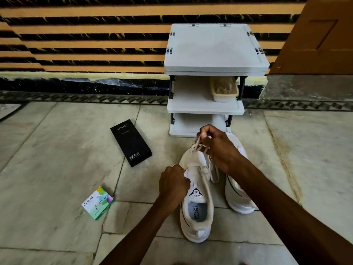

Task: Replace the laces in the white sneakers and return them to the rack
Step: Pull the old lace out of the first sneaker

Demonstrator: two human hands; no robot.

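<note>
Right hand [217,148] pinches the white lace [196,145] above the near sneaker [196,222]; left hand [174,183] grips that sneaker's upper edge.
Both sneakers stand on the floor [57,169] in front of the rack [214,48], second sneaker [238,199] just beside the first. Beige tray [225,97] on the middle shelf [191,104] holds pale, indistinct strands.

The pale stone floor [57,169] carries a white rack [214,48] that stands against the wall. In front of the rack, a white sneaker [196,217] stands just beside a second sneaker [238,197]. To their left a black box [131,142] lies flat, and nearer the camera a small green-and-white box [98,203]. A beige basket [224,90] sits on the rack's middle shelf.
</note>
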